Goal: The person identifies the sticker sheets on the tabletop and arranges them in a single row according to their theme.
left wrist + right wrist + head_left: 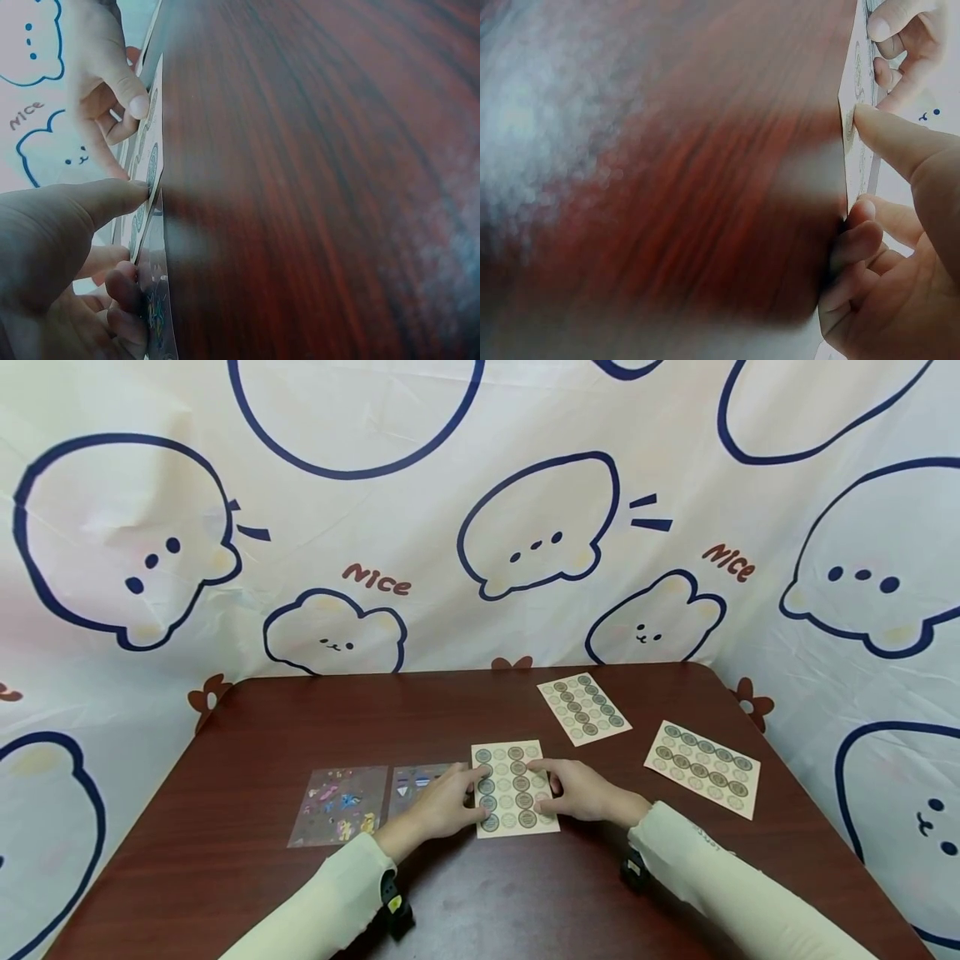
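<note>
A cream sheet of round stickers lies in front of me at the middle of the table, its rows of circles grey-green, tan and pale. My left hand holds its left edge, with thumb and index finger on the upper face. At the opposite edge, my right hand holds it the same way. Both wrist views show the sheet edge-on; in the left one, thumb and sheet touch while the other fingers curl at the edge. How far those fingers reach beneath is hidden.
Left of the hands lies a clear sheet with small colourful figures. Beside it, a second clear sheet is partly covered by my left hand. Two similar round-sticker sheets lie apart, one at the back, another at the right. A printed cloth surrounds the table.
</note>
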The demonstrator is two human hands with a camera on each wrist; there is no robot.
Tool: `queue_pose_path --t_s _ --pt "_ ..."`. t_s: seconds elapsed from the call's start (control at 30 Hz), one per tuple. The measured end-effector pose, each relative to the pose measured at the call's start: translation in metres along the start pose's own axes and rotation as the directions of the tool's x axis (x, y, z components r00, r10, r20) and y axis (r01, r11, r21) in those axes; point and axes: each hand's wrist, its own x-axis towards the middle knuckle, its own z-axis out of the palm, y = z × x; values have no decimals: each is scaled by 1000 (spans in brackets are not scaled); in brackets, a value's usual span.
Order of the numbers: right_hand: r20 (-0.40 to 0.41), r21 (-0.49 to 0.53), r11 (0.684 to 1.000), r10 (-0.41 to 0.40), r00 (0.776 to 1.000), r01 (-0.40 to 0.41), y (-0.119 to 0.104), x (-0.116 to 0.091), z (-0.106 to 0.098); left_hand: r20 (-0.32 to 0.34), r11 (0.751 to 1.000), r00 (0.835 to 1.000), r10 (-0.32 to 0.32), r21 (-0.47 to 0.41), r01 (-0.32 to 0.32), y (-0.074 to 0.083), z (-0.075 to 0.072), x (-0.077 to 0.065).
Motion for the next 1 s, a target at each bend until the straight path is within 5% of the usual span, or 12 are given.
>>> queue_pose_path --t_s 0.5,1.0 --pt "31 -25 999 24 999 -23 0 0 1 2 1000 1000 -16 -6 16 -1 1 0" --pt "26 33 998 -60 998 59 4 -1 -5 -22 999 1000 17 -27 -17 -2 -2 -2"
